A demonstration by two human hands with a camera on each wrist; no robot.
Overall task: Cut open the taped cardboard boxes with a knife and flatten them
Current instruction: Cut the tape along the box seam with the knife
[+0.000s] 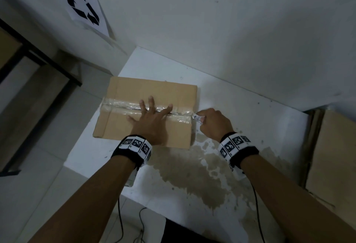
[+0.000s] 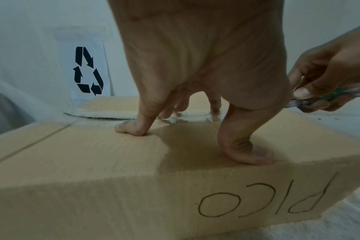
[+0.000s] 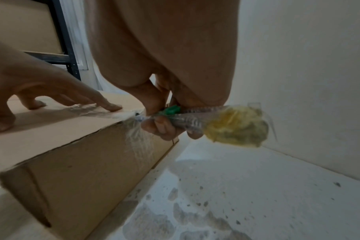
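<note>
A brown cardboard box [image 1: 125, 90] [image 2: 93, 162] [image 3: 76, 162] lies on a white table [image 1: 240, 108], its top seam covered by clear tape [image 1: 123, 106]. My left hand [image 1: 152, 115] [image 2: 195, 97] [image 3: 51, 91] presses down on the box top with spread, straight fingers, some across the tape. At the box's right end, level with the seam, my right hand [image 1: 212, 121] [image 2: 327, 84] [image 3: 164, 116] grips a clear-handled knife [image 1: 198, 118] [image 2: 323, 99] [image 3: 195, 120] with a green slider and a yellowish wrapped butt end. Its blade is hidden at the taped edge.
A brown stain [image 1: 192, 167] spreads over the table's near part. More cardboard [image 1: 331, 156] stands at the table's right end. A recycling sign [image 1: 82, 0] hangs on the wall behind, and a dark-framed shelf [image 1: 28, 65] stands to the left. Cables [image 1: 123, 221] hang below the front edge.
</note>
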